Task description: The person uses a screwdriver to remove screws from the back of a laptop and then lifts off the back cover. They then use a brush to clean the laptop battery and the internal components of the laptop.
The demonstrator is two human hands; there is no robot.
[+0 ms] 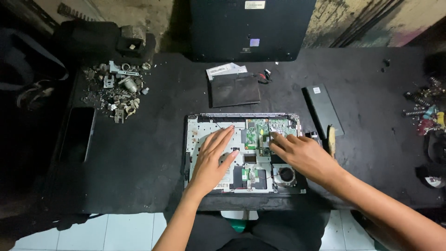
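Green circuit board (pixel 251 135) sits at one o'clock from flat, spread left hand (pixel 211 160); right hand (pixel 302 155) nearer, fingertips pressed together on opened laptop base (pixel 197 135), black worktop (pixel 139 153).

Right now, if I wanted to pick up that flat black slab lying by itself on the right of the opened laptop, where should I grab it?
Probably by its two long edges near the middle, coming straight down from above. The black slab is long, thin and lies flat on the black table, so its narrow width suits a pinch. Its far end is clearest; the wooden-handled tool and the right hand crowd its near end.
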